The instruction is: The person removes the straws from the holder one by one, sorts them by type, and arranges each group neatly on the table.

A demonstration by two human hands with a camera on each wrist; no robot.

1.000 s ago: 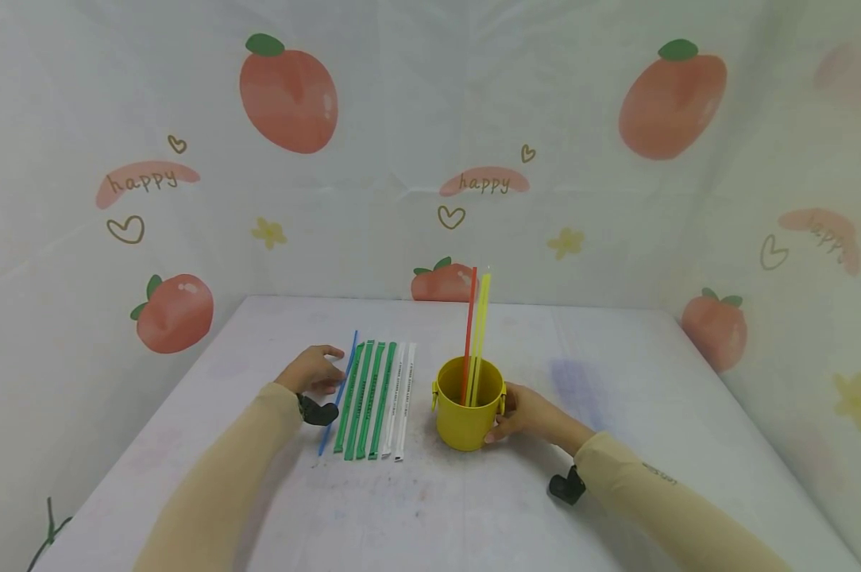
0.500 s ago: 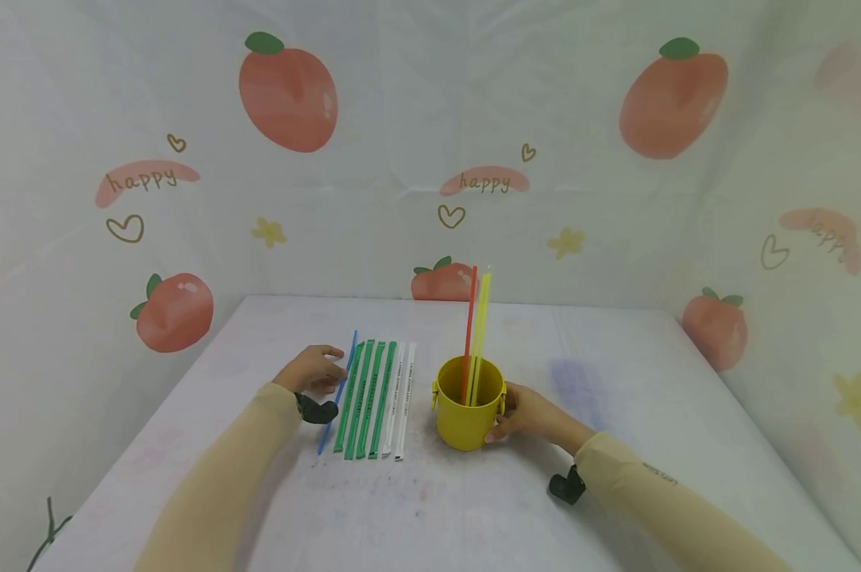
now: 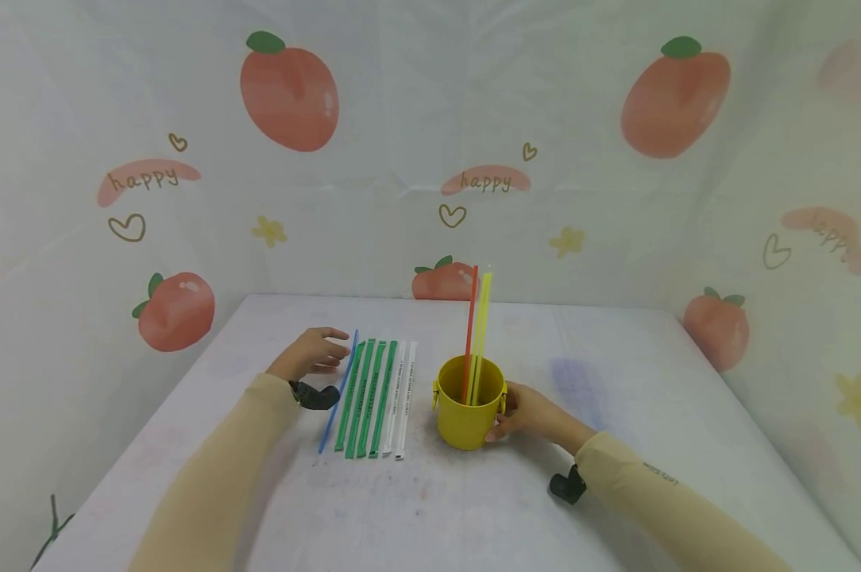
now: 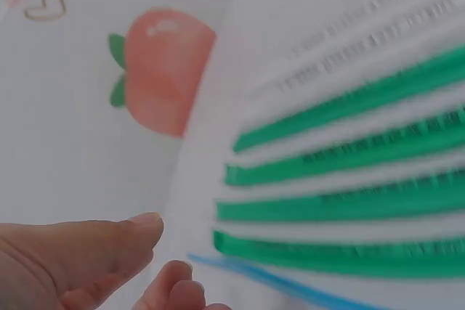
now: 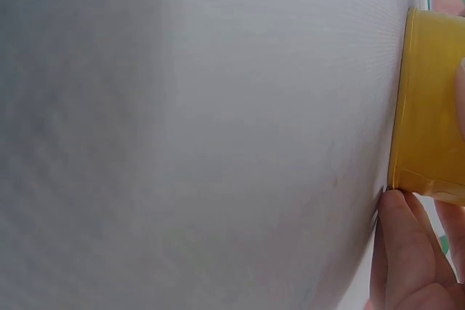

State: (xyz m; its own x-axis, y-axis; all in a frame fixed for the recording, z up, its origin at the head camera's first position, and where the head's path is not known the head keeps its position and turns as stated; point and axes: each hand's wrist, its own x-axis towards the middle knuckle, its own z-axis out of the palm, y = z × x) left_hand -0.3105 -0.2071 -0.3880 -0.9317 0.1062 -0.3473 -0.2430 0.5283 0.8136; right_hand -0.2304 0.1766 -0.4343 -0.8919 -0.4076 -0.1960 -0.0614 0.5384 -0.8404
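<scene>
In the head view my left hand (image 3: 314, 352) is raised beside the upper part of a blue straw (image 3: 326, 433), its fingers loosely extended. The left wrist view shows thumb and fingertips apart, near the blue straw's far end and holding nothing. To its right lie several green-wrapped straws (image 3: 384, 393) and two white-wrapped straws (image 3: 406, 400), side by side. My right hand (image 3: 534, 415) grips the right side of a small yellow bucket (image 3: 461, 430), thumb at the front. Inside the bucket stand a red straw (image 3: 471, 318) and yellow straws (image 3: 482, 318), leaning slightly right.
A white cloth covers the table (image 3: 430, 524), with a blue-purple smudge (image 3: 577, 389) right of the bucket. Behind it hangs a white backdrop (image 3: 373, 103) printed with peaches and hearts. Small ring handles sit on both sides of the bucket.
My left hand has moved up and slightly away along the blue straw, toward its far end. The right hand and the bucket have stayed in place.
</scene>
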